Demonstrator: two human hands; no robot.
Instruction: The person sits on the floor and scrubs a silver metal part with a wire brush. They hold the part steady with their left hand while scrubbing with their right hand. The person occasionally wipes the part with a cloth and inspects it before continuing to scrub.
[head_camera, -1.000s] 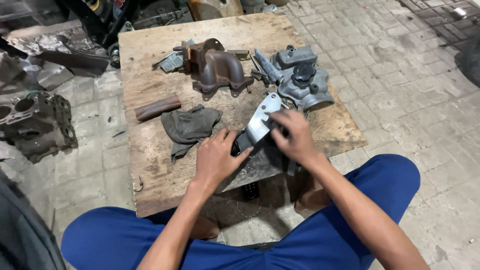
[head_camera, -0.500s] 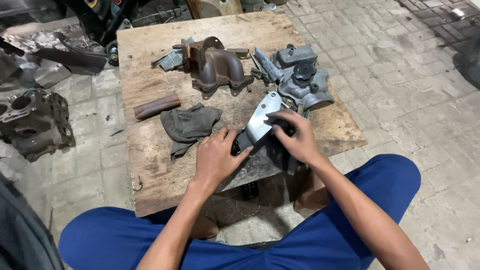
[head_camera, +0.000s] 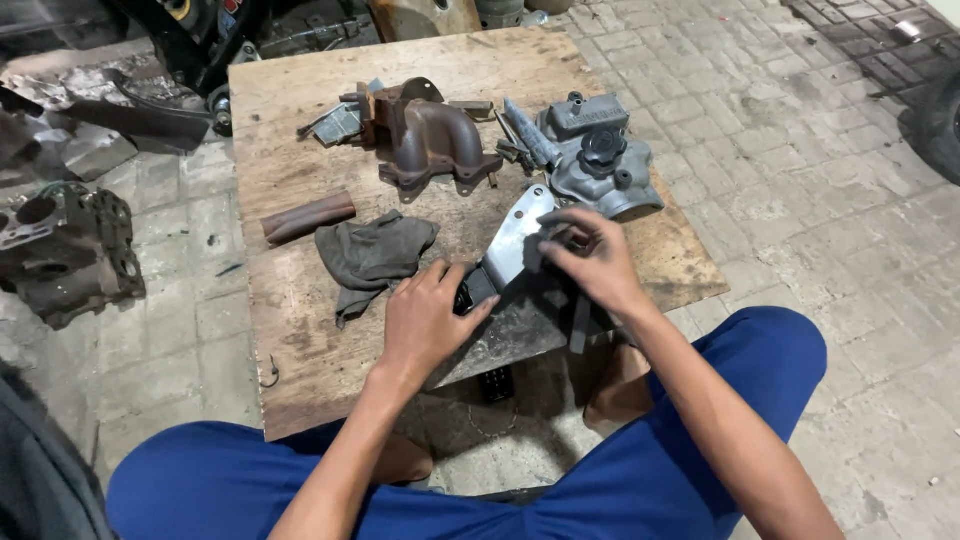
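The right hand (head_camera: 590, 262) is curled over the upper edge of a bright metal bracket (head_camera: 517, 240), fingers bent and pinching it together with a dark part beneath. The left hand (head_camera: 425, 320) lies flat and spread on the lower end of the same piece, fingers loose, pressing down on a small black block (head_camera: 470, 290) at the bracket's foot. The bracket lies tilted on a grey steel plate (head_camera: 520, 325) at the near edge of the wooden desk (head_camera: 300, 300).

Just left of the left hand sits a crumpled dark rag (head_camera: 370, 255), and beyond it a short rusty tube (head_camera: 307, 217). Behind the bracket, near the right hand, is a grey cast housing with a black cap (head_camera: 600, 160); beside that stands a rusty exhaust manifold elbow (head_camera: 430, 135). On the paved floor to the left lies an engine block (head_camera: 65, 250). Blue trouser legs (head_camera: 700, 400) frame the near side.
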